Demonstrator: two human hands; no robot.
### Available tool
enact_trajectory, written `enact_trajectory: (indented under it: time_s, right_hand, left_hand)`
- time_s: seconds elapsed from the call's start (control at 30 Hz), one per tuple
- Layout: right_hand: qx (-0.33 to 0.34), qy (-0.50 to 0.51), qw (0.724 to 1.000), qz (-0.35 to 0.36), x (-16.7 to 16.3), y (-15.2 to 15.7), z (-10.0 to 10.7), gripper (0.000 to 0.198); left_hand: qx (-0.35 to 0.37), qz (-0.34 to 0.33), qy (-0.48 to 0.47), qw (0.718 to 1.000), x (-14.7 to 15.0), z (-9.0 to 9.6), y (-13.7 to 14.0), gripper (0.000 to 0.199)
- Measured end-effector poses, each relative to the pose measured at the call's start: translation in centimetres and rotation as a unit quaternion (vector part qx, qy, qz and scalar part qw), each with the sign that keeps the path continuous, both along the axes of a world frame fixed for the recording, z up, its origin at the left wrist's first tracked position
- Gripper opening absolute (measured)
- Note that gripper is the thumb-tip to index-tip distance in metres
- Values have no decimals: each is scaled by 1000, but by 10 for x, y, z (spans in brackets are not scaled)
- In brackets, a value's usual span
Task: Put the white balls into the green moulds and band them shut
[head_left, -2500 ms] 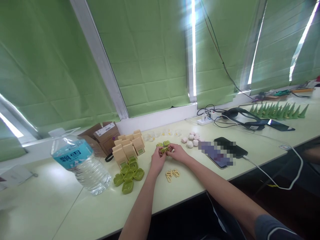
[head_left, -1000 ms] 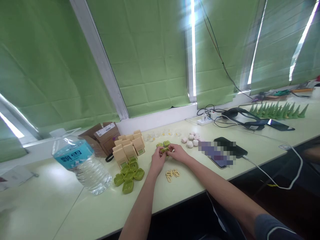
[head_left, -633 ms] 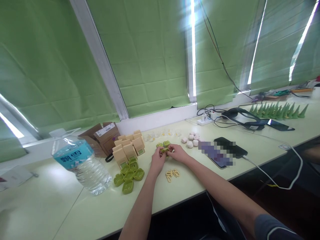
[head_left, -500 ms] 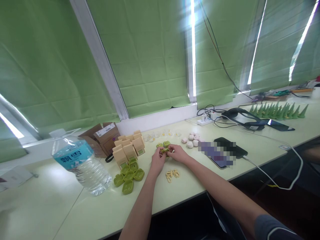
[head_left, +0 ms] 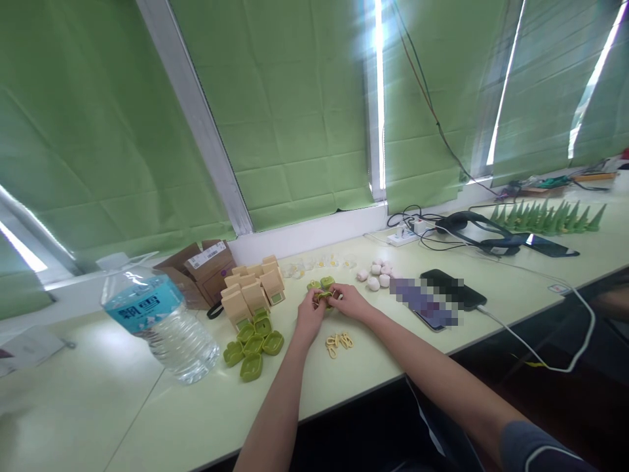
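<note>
Gripping: small olive-green piece (head_left: 323, 295), partly hidden | left fingers (head_left: 313, 300), right fingers (head_left: 337, 290): clamped on it

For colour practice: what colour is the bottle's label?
The label is light blue; see the head view.

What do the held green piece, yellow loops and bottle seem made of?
Green piece: probably plastic, by its even colour; mostly hidden, so finish unclear. Yellow loops: seemingly matte plastic or rubber, evenly coloured; too small to settle. Bottle: glossy clear plastic, by its transparent, ribbed wall.
</note>
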State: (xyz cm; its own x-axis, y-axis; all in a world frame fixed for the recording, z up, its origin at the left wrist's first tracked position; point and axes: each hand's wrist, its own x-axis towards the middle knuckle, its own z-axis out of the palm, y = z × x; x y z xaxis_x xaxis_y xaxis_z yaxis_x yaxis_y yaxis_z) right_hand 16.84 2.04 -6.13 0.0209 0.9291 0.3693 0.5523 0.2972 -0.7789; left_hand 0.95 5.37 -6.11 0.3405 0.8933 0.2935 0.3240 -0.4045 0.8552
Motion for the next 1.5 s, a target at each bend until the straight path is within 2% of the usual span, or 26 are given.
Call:
enact_trajectory:
  time_s: [0.2,0.53,0.8,0.9,1.03,1.1,1.23,1.33,1.5]
  right_hand:
    - [-2,-4,1000,-8,1,2,-2,17]
    - [-6,-2,1000,-10,-1,1,0,18]
    - [20,19,1000,2,-1,-3,6,19]
    - [18,36,998,-49,5,-5,13,25]
    - [20,0,975,-220,24,-6,20,20]
    - [20,-31,961,-273,32,-5,20,17]
    - [25,-101,957,-272,37,-3,17,14]
    - [25,-105,963,-249,35,-3,17,15]
    - [23,-107,956,-272,35,-4,20,15]
  left_hand:
    - [-25,12,-4,1000,1,1,-1,22]
    - [-8,24,16,1000,0,3,-4,21]
    - [-23,22,-3,999,1,2,-2,18]
    - [-22,30,-6,999,1,1,-2,17]
    - [-25,33,-7,999,2,1,-2,17]
    - [-28,35,-6,999,2,1,-4,17]
    - [-37,34,-7,999,1,2,-4,19]
    - [-41,30,-13,999,1,0,-3,20]
    - [-40,25,-19,999,2,-3,0,22]
